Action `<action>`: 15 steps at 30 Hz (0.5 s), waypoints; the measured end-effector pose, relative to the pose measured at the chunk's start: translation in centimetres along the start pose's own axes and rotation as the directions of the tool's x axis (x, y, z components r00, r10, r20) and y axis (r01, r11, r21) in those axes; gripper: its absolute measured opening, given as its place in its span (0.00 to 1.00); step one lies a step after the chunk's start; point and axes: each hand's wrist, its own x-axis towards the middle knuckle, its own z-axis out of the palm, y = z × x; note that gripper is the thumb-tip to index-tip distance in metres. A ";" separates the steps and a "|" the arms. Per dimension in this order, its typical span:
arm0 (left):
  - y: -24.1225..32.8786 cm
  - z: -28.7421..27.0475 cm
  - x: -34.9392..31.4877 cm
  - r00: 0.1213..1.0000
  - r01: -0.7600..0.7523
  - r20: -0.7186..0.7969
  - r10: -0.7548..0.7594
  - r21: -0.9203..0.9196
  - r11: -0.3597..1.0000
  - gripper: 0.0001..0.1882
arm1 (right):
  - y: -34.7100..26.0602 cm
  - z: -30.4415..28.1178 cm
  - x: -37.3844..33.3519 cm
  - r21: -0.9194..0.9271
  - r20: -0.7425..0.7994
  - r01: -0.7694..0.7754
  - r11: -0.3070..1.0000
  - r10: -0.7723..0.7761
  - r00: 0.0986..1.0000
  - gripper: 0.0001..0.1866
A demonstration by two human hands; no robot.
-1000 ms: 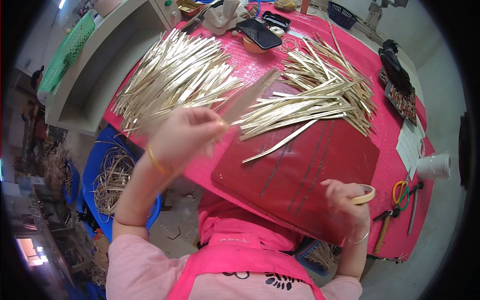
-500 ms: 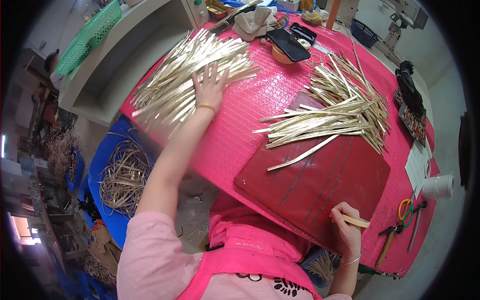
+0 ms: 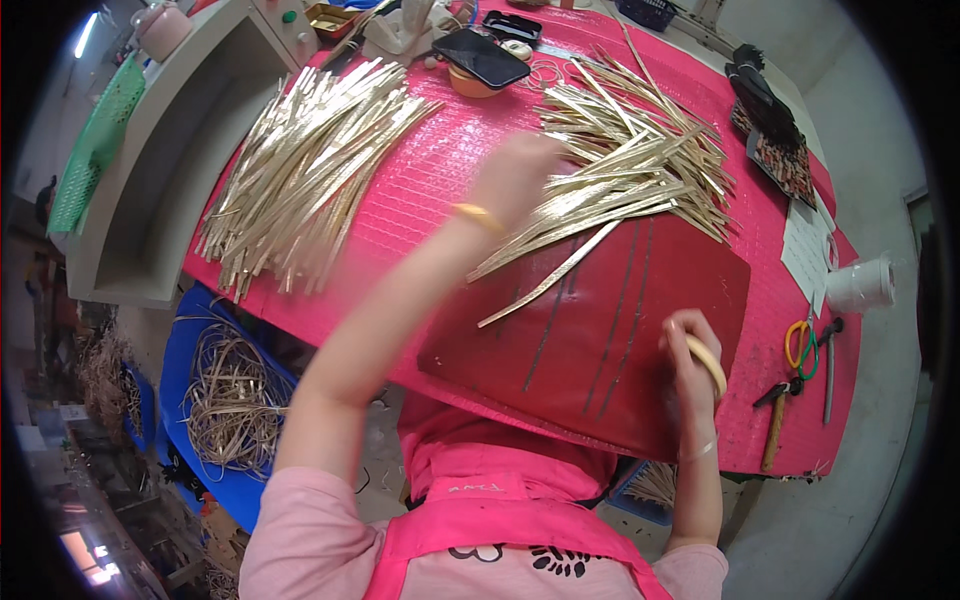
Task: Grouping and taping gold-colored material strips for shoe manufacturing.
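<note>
My left hand [image 3: 518,178], smeared by motion, reaches to the left edge of the right-hand pile of gold strips [image 3: 640,165]; its fingers are too blurred to read. That pile lies criss-cross, partly over a dark red board [image 3: 600,330] marked with dark lines. One strip [image 3: 550,278] sticks out towards me. Over the board's right edge, my right hand [image 3: 690,365] is closed on a thin cream roll of tape [image 3: 708,366]. At the left lies a larger bundle of gold strips [image 3: 305,170], spread like a fan.
The pink-covered table [image 3: 400,215] carries a phone [image 3: 482,58] on an orange bowl at the back. Scissors [image 3: 800,345], a hammer [image 3: 775,430] and a white spool [image 3: 862,285] lie at the right. Below left, a blue tub [image 3: 185,345] contains tangled strips. A shelf unit [image 3: 165,210] borders the table.
My left hand has left the left bundle and swung right to the other pile. The left bundle now lies more upright in view. My right hand keeps the roll, now tilted more upright.
</note>
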 end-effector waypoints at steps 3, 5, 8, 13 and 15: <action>4.6 8.2 2.5 0.983 0.106 0.127 -0.132 0.196 0.975 0.12 | -0.7 0.7 3.7 -0.007 -0.018 0.058 0.998 -0.058 0.998 0.05; 4.0 10.9 2.7 0.961 0.173 0.155 -0.230 0.316 0.933 0.12 | -1.8 0.6 4.1 -0.072 -0.003 0.121 0.990 -0.121 0.993 0.04; 4.9 8.7 2.4 0.961 0.185 0.174 -0.214 0.170 0.968 0.08 | -0.5 -1.8 3.3 -0.136 -0.031 0.122 0.983 -0.127 0.991 0.04; 4.5 4.3 3.0 0.926 0.360 0.215 -0.311 -0.248 0.899 0.08 | 0.5 -2.8 5.2 0.169 -0.037 -0.054 0.984 0.061 0.997 0.05; 3.6 4.1 3.0 0.925 0.363 0.237 -0.298 -0.316 0.877 0.06 | -0.2 -1.4 6.9 0.365 -0.032 0.027 0.931 -0.016 0.999 0.04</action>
